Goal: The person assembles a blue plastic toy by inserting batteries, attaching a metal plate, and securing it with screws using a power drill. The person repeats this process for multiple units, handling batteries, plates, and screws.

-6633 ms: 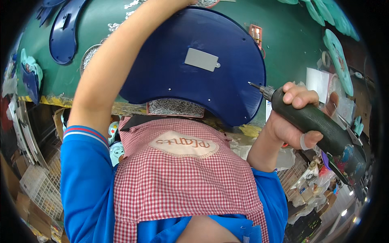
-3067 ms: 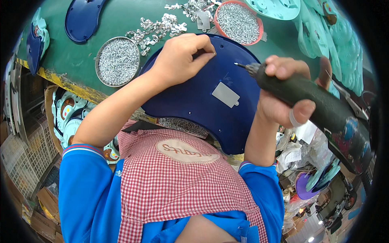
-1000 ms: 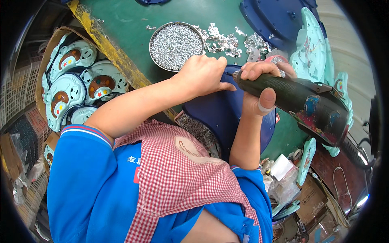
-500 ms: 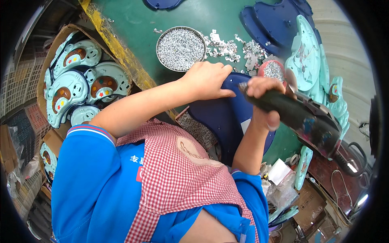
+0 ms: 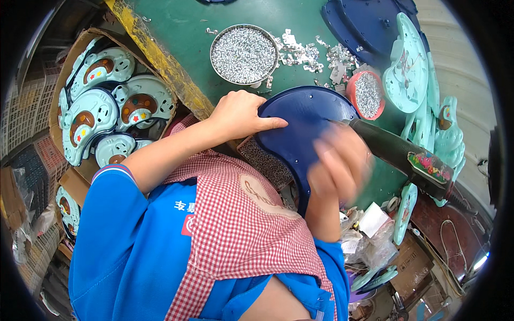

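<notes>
My left hand (image 5: pixel 243 113) grips the left edge of a dark blue curved plastic panel (image 5: pixel 302 109), thumb laid over its top face. The panel lies at the near edge of the green table and partly covers a tray of small dark parts (image 5: pixel 266 160). Over the panel's right part, my right hand (image 5: pixel 340 163) is smeared by motion, so its fingers cannot be made out. A dark power screwdriver (image 5: pixel 393 147) with a colourful sticker lies just beyond that hand, apart from it. Beyond the panel stand a round tin (image 5: pixel 243 83) and a pink bowl (image 5: pixel 373 116), both full of small silvery pieces.
Loose metal clips (image 5: pixel 305 58) lie scattered between tin and bowl. More blue panels (image 5: pixel 364 27) and mint-green shells (image 5: pixel 409 69) are stacked at the far right. On the left, a cardboard box (image 5: pixel 110 36) holds several mint-green assemblies (image 5: pixel 91 120). Plastic bags (image 5: pixel 369 249) hang low right.
My right hand has let go of the screwdriver and come down over the panel. The left hand has slid left and nearer along with the panel's edge.
</notes>
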A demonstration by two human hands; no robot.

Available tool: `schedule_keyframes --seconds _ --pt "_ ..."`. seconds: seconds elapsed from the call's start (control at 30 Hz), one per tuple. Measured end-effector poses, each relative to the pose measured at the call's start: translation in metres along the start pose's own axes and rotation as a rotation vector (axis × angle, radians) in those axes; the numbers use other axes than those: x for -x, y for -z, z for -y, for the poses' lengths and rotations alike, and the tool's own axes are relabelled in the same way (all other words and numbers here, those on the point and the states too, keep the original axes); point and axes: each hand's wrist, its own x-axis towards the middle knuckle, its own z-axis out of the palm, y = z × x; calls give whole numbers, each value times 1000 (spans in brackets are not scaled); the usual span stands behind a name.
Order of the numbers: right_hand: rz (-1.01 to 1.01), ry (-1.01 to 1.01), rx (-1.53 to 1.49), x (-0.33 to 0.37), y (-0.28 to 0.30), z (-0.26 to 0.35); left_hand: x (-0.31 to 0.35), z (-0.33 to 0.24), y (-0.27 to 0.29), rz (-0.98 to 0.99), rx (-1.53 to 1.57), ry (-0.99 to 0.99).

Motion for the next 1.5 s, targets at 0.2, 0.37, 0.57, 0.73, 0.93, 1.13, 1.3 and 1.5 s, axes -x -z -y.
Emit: schedule_keyframes --seconds 0.2,0.37,0.57,0.73,0.93,1.13,1.3,1.5 --pt "619 -173 -7 12 -88 -44 5 11 4 297 137 148" --pt "742 -151 -33 10 -102 -37 14 32 -31 1 469 -35" --pt "574 -239 -88 11 -92 -32 10 25 -7 266 282 73" --pt "-204 -7 46 51 24 -4 -15 -1 40 -76 -174 -290" --pt "-504 -592 -150 70 29 -34 -151 -109 -34 -283 -568 -1030" --pt "-437 -639 -388 59 15 -44 -199 -137 -76 -8 -749 -800" --pt "-586 -642 -600 31 3 -40 -193 -138 -66 60 -532 -667" --pt "-563 -653 -562 32 7 -40 -168 -96 -39 -30 137 -610"
